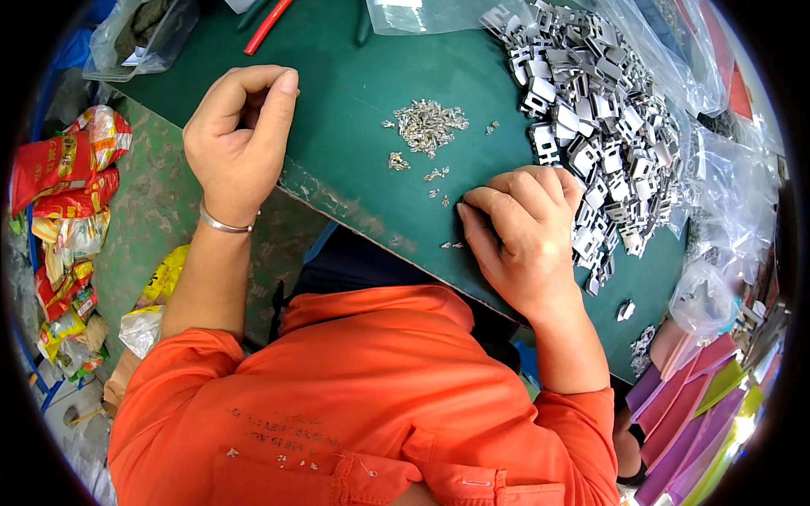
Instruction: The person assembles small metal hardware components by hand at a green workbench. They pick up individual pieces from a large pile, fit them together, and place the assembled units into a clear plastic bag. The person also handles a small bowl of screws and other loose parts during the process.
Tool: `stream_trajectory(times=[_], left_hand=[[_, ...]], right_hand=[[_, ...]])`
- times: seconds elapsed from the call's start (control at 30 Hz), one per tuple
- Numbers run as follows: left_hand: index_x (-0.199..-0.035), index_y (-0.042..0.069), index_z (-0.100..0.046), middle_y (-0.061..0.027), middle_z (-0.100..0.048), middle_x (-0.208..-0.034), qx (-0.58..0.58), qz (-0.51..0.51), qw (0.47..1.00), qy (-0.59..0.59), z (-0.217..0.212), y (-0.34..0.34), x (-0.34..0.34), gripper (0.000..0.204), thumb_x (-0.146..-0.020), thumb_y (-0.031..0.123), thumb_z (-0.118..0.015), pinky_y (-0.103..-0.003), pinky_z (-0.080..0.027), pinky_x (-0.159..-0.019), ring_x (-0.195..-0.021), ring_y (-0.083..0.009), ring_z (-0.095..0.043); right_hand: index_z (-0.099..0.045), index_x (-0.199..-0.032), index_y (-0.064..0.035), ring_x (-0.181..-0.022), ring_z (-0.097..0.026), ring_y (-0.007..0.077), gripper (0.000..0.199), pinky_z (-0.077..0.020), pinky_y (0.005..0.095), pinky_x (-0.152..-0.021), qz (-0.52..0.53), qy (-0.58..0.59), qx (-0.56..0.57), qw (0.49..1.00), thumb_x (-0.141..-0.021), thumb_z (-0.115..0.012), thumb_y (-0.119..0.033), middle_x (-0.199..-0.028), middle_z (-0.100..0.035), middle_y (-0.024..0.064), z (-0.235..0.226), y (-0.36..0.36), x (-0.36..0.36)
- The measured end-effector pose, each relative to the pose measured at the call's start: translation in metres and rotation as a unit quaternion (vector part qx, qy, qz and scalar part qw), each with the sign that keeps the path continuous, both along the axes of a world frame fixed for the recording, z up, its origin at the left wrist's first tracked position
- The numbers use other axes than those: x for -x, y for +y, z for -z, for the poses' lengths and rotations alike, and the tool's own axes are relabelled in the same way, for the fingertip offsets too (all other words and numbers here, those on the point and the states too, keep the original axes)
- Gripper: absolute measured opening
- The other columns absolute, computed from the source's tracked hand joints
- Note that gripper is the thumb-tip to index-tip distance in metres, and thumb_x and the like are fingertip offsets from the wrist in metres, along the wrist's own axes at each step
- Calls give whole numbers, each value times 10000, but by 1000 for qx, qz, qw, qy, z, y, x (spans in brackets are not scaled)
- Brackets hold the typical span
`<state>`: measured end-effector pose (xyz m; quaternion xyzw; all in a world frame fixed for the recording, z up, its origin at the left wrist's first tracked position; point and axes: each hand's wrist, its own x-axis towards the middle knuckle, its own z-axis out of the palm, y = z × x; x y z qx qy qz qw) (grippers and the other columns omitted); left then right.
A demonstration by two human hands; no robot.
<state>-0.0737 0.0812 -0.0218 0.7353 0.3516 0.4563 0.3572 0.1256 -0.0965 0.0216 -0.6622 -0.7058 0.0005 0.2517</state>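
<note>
My left hand (pixel 240 135) is raised over the table's left edge, thumb pressed to the curled index finger; anything in the pinch is hidden. My right hand (pixel 530 236) rests on the green table (pixel 337 143) with its fingers curled under and thumb close to the index finger, so what they hold does not show. Left of its knuckles lies a small pile of tiny shiny metal parts (pixel 430 126), with a few strays nearer to me. Against its far right side spreads a large heap of silver metal clips (pixel 603 126).
Clear plastic bags (pixel 734 194) crowd the right side. A red-handled tool (pixel 268 27) and a clear plastic tub (pixel 139 42) are at the far left. Colourful food packets (pixel 76 194) lie left of the table, and pink and purple sheets (pixel 688 413) stand at lower right.
</note>
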Motion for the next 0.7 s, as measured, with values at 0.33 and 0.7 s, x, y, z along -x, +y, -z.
stream_trajectory(times=[0.33, 0.7], left_hand=[[-850, -26, -670, -10, -629, -752, 8, -25, 999, -19, -1, 0, -3, 54, -838, 18, -698, -175, -445, -577, -641, -41, -548], [-941, -18, -654, -21, -644, -836, -13, -1, 1000, 14, 2, 2, 0, 79, -902, 50, -641, -178, -410, -597, -677, -47, -522]], right_hand=[[-637, -815, -76, -787, -551, 212, 178, -364, 376, -782, 40, -2, -6, 999, -661, -694, -7, -802, -568, 26, 0, -7, -8], [-646, -842, -68, -789, -544, 209, 168, -367, 376, -788, 0, -4, 10, 1000, -682, -682, -29, -808, -562, 26, -1, -5, -5]])
